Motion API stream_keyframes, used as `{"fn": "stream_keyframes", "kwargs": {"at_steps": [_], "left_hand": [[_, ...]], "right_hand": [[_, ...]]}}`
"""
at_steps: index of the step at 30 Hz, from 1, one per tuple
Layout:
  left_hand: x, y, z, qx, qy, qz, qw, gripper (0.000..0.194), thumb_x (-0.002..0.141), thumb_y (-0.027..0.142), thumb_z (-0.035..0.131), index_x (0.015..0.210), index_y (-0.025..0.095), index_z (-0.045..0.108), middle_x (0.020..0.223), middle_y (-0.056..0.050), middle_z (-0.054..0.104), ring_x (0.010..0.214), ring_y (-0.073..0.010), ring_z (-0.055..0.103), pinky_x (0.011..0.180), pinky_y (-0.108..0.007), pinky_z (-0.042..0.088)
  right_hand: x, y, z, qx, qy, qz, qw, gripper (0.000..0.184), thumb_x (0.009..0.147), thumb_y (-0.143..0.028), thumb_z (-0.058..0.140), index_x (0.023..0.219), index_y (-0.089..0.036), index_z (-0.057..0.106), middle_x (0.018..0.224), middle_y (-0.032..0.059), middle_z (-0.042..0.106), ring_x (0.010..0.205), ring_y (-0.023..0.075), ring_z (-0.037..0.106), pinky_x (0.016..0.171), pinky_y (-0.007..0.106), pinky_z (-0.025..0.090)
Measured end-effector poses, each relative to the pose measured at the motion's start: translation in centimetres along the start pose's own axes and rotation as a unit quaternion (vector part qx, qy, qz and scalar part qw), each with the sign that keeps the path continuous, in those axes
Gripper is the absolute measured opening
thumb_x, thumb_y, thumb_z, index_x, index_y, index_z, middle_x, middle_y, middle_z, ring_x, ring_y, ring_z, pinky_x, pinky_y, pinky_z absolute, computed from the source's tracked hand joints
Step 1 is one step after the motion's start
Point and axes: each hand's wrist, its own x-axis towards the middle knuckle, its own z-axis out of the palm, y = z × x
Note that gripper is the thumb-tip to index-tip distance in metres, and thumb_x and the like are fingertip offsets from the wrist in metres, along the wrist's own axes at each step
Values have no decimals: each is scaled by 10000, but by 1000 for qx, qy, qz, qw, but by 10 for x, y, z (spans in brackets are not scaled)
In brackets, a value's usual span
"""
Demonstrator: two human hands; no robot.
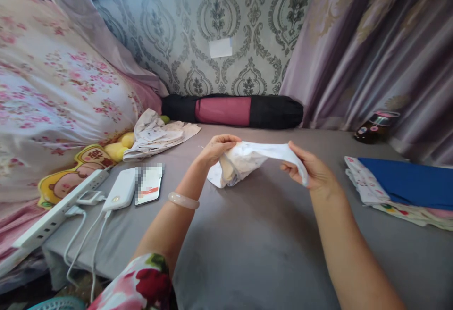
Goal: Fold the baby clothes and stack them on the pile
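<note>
A small white garment point(247, 159) with a faint print is stretched between both my hands, just above the grey bed sheet point(255, 244). My left hand point(217, 147) pinches its left end, where the cloth bunches and hangs down. At the right end my right hand point(311, 171) grips it with fingers closed. A pale bangle point(183, 200) sits on my left wrist.
Left of my arm lie a phone point(149, 184), a white power bank point(122, 189) and a power strip point(60, 213) with cables. A crumpled printed cloth point(155, 133) lies further back. Folded clothes topped by blue fabric point(406, 185) sit right. A black-and-pink roll point(233, 111) lines the wall, a jar point(375, 128) by the curtain.
</note>
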Motion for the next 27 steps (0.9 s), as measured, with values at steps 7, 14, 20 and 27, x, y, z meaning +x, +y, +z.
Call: {"fn": "stream_keyframes", "kwargs": {"at_steps": [7,14,20,27], "left_hand": [[-14,-22,32,41,-105,12,994,389,774,478,668,996,162,714,861,-51,684,733,-133,588,666,-241,426],[-27,-43,56,297,-155,121,934,616,597,371,827,1168,255,625,1150,-61,590,1091,-240,525,975,-367,395],[-23,-56,72,245,-86,185,948,229,785,253,583,990,212,676,1148,-90,561,1042,-220,564,852,-317,484],[-20,-60,74,165,-42,146,974,260,777,212,508,970,185,680,882,-28,663,852,-176,603,771,-267,468]], "right_hand": [[5,-7,-3,65,64,-92,992,209,847,-195,457,858,-250,658,976,-9,722,809,112,686,818,305,562],[7,-11,-4,130,108,-103,980,274,873,-116,392,845,-221,643,1030,14,713,995,101,661,860,265,556],[12,-8,-17,211,139,-103,962,303,865,-61,372,919,-216,626,973,18,717,1007,92,656,798,201,571],[14,5,-15,272,254,-46,927,384,942,-227,202,945,-206,585,938,92,694,997,166,665,776,319,598]]}}
